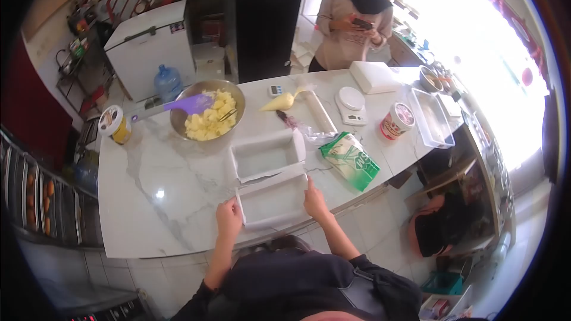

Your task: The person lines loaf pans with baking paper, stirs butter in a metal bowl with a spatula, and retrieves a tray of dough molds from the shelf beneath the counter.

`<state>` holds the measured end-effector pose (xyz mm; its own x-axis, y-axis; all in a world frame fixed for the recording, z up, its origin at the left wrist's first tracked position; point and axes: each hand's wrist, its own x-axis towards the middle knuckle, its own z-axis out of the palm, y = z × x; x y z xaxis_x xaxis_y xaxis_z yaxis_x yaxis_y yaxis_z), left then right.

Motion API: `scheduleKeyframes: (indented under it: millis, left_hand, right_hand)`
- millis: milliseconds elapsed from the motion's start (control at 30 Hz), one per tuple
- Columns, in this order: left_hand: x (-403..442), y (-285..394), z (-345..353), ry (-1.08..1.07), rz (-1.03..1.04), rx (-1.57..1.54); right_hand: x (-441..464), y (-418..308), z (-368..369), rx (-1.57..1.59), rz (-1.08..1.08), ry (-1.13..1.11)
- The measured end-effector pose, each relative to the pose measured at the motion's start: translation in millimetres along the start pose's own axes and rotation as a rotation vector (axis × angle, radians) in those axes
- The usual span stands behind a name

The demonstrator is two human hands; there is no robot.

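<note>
Two rectangular pans lined with white paper lie one behind the other on the marble table. The nearer pan (275, 200) is between my hands. My left hand (229, 217) is closed on its left end, fingers pinching the rim. At its right end my right hand (315, 199) grips the rim, with the index finger pointing up along the corner. Just beyond, touching or nearly touching it, sits the farther lined pan (266, 156). A green and white packet (351, 160) lies to the right of the pans.
A steel bowl (238, 113) holds yellow chunks and a purple spatula (193, 104). Behind the pans are a piping bag (279, 103), a roll (320, 112) and a scale (351, 106). Tubs (397, 121) stand at both sides. Across the table a person (355, 24) holds a phone.
</note>
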<state>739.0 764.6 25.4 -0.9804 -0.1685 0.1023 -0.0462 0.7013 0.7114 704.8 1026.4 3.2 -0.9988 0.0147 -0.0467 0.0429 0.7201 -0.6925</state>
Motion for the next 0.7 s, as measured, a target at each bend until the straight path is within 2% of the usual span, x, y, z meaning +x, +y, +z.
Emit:
scheduleKeyframes:
  millis: [33, 133, 167, 267, 333, 467, 567, 633, 700]
  left_hand:
    - [-2, 2, -6, -0.068, -0.061, -0.057]
    - [-14, 7, -20, -0.099, -0.063, -0.029]
    - [-17, 5, -19, -0.051, -0.071, -0.009]
    - [-24, 3, -17, 0.099, -0.055, 0.050]
    - [-22, 7, -17, 0.211, 0.009, 0.094]
    - [-8, 7, -29, 0.165, 0.124, 0.128]
    - [0, -1, -29, 0.137, 0.135, 0.080]
    - [6, -4, -30, 0.127, 0.149, 0.051]
    - [10, -9, -26, 0.085, 0.066, -0.019]
  right_hand:
    - [-4, 0, 2, 0.013, -0.016, -0.001]
    - [-20, -15, -1, 0.016, 0.033, -0.079]
    - [-24, -20, -2, 0.010, 0.063, -0.116]
    - [-31, -14, -3, 0.030, -0.063, -0.172]
    - [-32, -21, -12, -0.141, -0.121, -0.095]
    - [-16, -77, -39, -0.337, -0.323, 0.043]
    - [2, -91, -24, -0.296, -0.705, -0.106]
    - [11, -90, -8, -0.268, -0.726, -0.154]
    - [23, -83, 2, -0.235, -0.723, -0.168]
